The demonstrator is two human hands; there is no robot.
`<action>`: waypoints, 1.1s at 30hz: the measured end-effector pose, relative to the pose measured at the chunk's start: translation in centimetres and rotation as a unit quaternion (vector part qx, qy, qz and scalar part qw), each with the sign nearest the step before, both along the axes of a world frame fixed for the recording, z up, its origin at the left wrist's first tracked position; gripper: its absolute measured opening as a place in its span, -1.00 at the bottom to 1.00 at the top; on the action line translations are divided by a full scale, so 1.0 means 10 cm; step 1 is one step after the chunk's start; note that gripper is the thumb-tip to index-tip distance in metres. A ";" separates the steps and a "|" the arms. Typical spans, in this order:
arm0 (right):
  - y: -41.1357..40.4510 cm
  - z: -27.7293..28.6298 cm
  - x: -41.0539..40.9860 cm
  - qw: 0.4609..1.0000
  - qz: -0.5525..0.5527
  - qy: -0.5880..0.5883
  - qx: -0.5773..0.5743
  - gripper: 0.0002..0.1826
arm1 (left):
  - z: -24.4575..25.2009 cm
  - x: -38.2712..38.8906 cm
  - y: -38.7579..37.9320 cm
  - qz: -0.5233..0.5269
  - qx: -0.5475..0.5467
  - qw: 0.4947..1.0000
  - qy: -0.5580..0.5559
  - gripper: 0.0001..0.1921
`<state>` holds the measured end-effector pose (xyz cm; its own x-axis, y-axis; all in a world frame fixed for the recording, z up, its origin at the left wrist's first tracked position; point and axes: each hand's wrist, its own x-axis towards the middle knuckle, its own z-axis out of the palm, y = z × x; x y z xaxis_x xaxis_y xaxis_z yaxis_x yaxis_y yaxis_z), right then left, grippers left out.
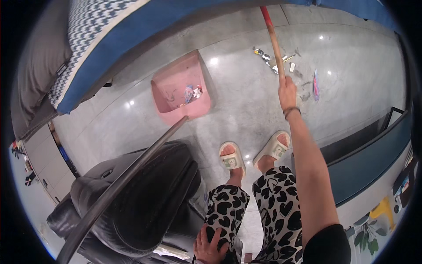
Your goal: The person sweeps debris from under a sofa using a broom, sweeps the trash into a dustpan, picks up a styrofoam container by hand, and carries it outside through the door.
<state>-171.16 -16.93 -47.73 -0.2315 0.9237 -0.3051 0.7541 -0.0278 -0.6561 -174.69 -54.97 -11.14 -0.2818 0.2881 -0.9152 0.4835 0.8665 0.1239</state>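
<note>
My right hand (287, 93) is closed around the lower end of a wooden stick (275, 44), which has a red far part. The stick's far end passes out of sight at the edge of the blue fabric. My left hand (211, 246) rests on my left leg with its fingers spread. A pink dustpan (171, 74) lies on the floor to the left, holding wrappers (188, 93) and dark fluff. Its long metal handle (132, 170) leans over the black leather seat. Beside the stick are a silver wrapper (265, 59), a small white piece (292, 67) and dark dust.
A purple and pink wrapper (316, 85) lies on the grey floor (237, 99). Blue-edged bedding or upholstery (132, 43) spans the top. A black leather seat (145, 204) stands at lower left. At right is a dark blue-topped cabinet (366, 165), with a plant (368, 236) below.
</note>
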 end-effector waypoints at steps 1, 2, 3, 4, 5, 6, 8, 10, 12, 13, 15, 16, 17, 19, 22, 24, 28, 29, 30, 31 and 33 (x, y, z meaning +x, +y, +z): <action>0.16 -0.09 -0.16 1.000 0.004 0.013 0.012 -0.57 | -0.02 -0.02 0.04 -0.002 0.002 1.000 0.004 -0.38; 0.35 -0.18 -0.35 1.000 0.017 0.012 0.015 -0.56 | -0.03 -0.04 0.08 -0.004 0.003 1.000 0.009 -0.38; 0.49 -0.24 -0.50 1.000 0.021 0.001 0.008 -0.55 | -0.04 -0.05 0.12 -0.005 0.004 1.000 0.015 -0.39; 0.58 -0.28 -0.62 1.000 0.025 0.004 0.004 -0.54 | -0.05 -0.06 0.15 0.002 0.020 1.000 0.021 -0.39; 0.65 -0.29 -0.70 1.000 0.020 -0.003 -0.010 -0.54 | -0.06 -0.07 0.17 0.003 0.018 1.000 0.021 -0.39; 0.68 -0.28 -0.72 0.999 0.028 0.003 -0.016 -0.53 | -0.05 -0.07 0.20 0.004 0.018 1.000 0.020 -0.39; 0.62 -0.20 -0.57 0.999 0.031 -0.011 -0.020 -0.52 | -0.02 -0.07 0.24 0.003 0.011 1.000 0.017 -0.39; 0.48 -0.04 -0.22 0.998 0.052 -0.036 -0.016 -0.51 | 0.01 -0.06 0.29 -0.002 -0.002 1.000 0.013 -0.39; 0.23 0.21 0.28 0.996 0.063 -0.059 -0.036 -0.51 | 0.04 -0.03 0.32 0.011 -0.030 0.999 -0.007 -0.39; 0.09 0.35 0.50 0.994 0.058 -0.075 -0.048 -0.52 | 0.04 -0.02 0.33 0.018 -0.044 0.999 -0.017 -0.40; -0.18 0.69 0.94 0.990 0.053 -0.088 -0.096 -0.57 | 0.05 0.00 0.33 0.013 -0.074 0.996 -0.052 -0.39; -0.31 0.88 1.13 0.988 0.045 -0.082 -0.121 -0.58 | 0.04 0.02 0.32 0.003 -0.077 0.995 -0.057 -0.39; -0.44 1.08 1.29 0.987 0.049 -0.090 -0.122 -0.60 | 0.04 0.04 0.30 -0.007 -0.079 0.995 -0.061 -0.39; -0.66 1.51 1.59 0.981 0.052 -0.101 -0.157 -0.63 | -0.02 0.06 0.25 -0.016 -0.024 0.999 -0.028 -0.41; -1.01 2.25 2.04 0.960 0.042 -0.166 -0.224 -0.66 | -0.02 0.13 0.16 -0.036 -0.021 0.999 -0.025 -0.41; -1.18 2.68 2.31 0.952 0.002 -0.142 -0.269 -0.64 | -0.02 0.18 0.12 -0.047 -0.027 0.998 -0.027 -0.40; -1.57 3.61 2.66 0.892 -0.132 -0.210 -0.379 -0.63 | -0.01 0.21 0.04 -0.056 -0.037 0.997 -0.044 -0.41; -1.63 3.85 2.71 0.898 -0.132 -0.182 -0.379 -0.62 | -0.01 0.22 0.02 -0.056 -0.041 0.996 -0.046 -0.41; -1.70 4.12 2.75 0.873 -0.178 -0.200 -0.409 -0.61 | 0.00 0.23 -0.01 -0.055 -0.034 0.997 -0.045 -0.42; -1.77 4.36 2.77 0.874 -0.181 -0.191 -0.409 -0.61 | 0.00 0.24 -0.04 -0.060 -0.025 0.997 -0.041 -0.42; -1.89 4.87 2.79 0.849 -0.232 -0.114 -0.460 -0.61 | 0.00 0.28 -0.08 -0.069 -0.009 0.997 -0.032 -0.42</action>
